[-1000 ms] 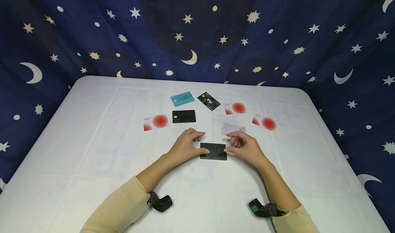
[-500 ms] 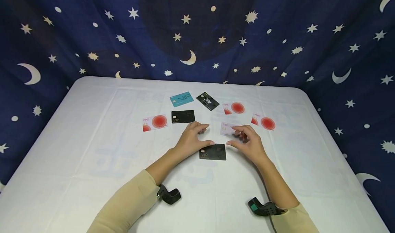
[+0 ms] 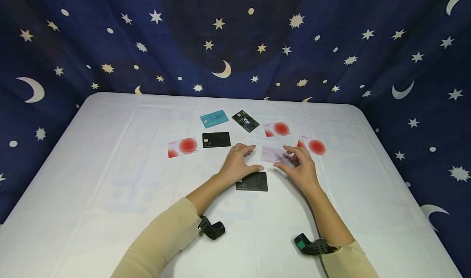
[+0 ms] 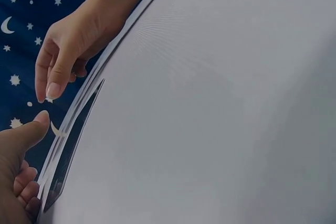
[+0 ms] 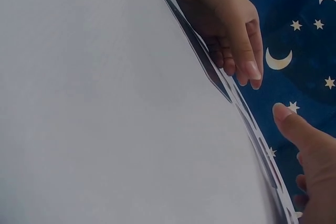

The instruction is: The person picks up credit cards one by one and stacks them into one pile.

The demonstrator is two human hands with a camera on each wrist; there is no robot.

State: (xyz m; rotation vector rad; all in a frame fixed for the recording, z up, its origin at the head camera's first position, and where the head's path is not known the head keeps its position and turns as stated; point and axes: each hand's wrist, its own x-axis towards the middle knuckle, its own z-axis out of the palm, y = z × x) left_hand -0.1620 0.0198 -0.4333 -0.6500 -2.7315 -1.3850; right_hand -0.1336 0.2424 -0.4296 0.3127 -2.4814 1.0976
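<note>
In the head view a black VIP card [image 3: 254,182] lies flat near the middle of the table. My left hand [image 3: 237,162] is above it, thumb over its far edge, with nothing between thumb and fingers. Just beyond lies a pale pink VIP card [image 3: 270,153]. Over its right end is my right hand [image 3: 302,169], thumb and index finger spread on either side; its other fingers hide part of the card. Both wrist views show the left hand [image 4: 79,38] and the right hand [image 5: 312,156] raised above the table, thumbs and fingers apart.
Farther back lie a blue VIP card [image 3: 214,119], a tilted black VIP card [image 3: 245,121] and another black card [image 3: 216,140]. Three white-and-red cards lie around them: one at left [image 3: 182,147], two at right, including the far-right card [image 3: 312,145]. A starry curtain [image 3: 235,36] hangs behind the table.
My left hand has moved right and farther from me, off the black card's left side. My right hand has left that card's right edge and opened wider over the pale pink card.
</note>
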